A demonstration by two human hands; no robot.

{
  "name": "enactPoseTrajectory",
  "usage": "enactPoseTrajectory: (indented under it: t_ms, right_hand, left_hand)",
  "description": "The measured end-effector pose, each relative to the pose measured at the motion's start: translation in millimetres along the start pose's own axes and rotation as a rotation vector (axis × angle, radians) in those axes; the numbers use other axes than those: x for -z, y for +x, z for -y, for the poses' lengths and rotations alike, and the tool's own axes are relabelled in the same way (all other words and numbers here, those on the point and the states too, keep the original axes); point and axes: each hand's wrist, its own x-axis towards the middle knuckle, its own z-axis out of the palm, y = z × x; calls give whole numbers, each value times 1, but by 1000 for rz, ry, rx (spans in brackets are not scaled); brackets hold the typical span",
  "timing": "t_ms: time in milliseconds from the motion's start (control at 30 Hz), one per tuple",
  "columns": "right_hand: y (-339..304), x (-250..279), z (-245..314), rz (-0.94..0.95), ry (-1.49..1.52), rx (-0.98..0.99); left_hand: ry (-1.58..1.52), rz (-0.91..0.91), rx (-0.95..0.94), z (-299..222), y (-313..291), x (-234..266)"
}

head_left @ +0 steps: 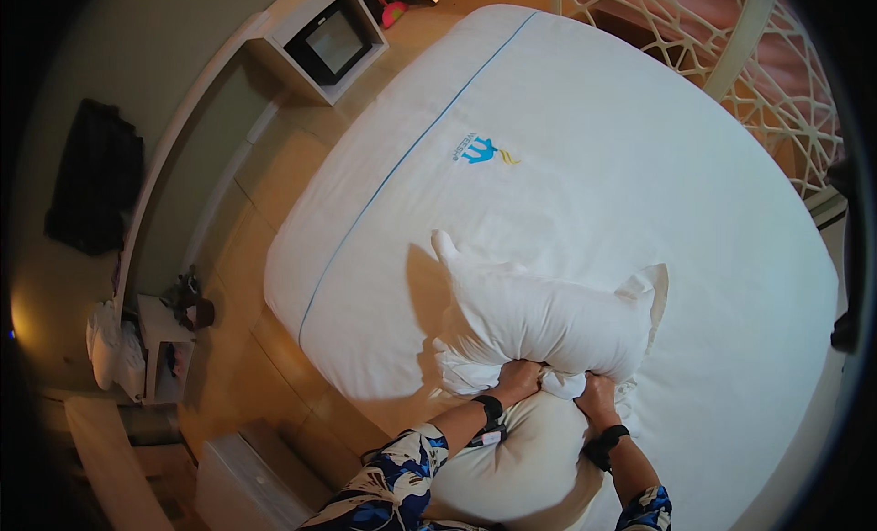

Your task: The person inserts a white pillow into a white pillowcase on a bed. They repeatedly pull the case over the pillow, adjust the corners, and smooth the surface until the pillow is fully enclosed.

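The left hand (519, 379) and, to its right, the right hand (597, 398), both over the near side of the bed (694, 184), have their fingers curled tight, each pinching loose white cloth at the near edge of the pillow (548, 316). The pillow lies just beyond the two fists, toward the middle of the bed, its bulk centred a little to the right of the left hand (whether its underside rests on the bed or is held slightly up, I cannot tell). Its long axis runs roughly left to right across the bed, the right end slightly nearer the bed's near side; the left corner (443, 246) sticks out as a narrow tip toward the far side of the bed, and the right corner (646, 282) flares toward the bed's far right. The pillow is plain white and plump; crumpled cloth bunches at its lower left, soft creases run across the middle, and the right corner stands as a looser, flattened flap. Between the forearms, on the near side of the bed, swells a smooth cream bulge (521, 462), dented near the left wrist; the hands hide whether it joins the pillow.
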Motion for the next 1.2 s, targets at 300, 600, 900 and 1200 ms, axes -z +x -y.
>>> enactPoseTrajectory:
  t_ms: [300,600,900,1200]
  right_hand:
    - [-2,-2,-2,-31,-4,-8]
    - [-2,23,24,124,-101,-133]
    - [-3,79,36,-455,-35,105]
    - [-17,31,4,44,250,-312]
  left_hand:
    - [-98,-121,-61,1,-5,-8]
    - [-29,-193,-95,-17,-30,29]
    - [-44,-436,-466,-88,-103,63]
    - [150,-367,-349,-41,-92,31]
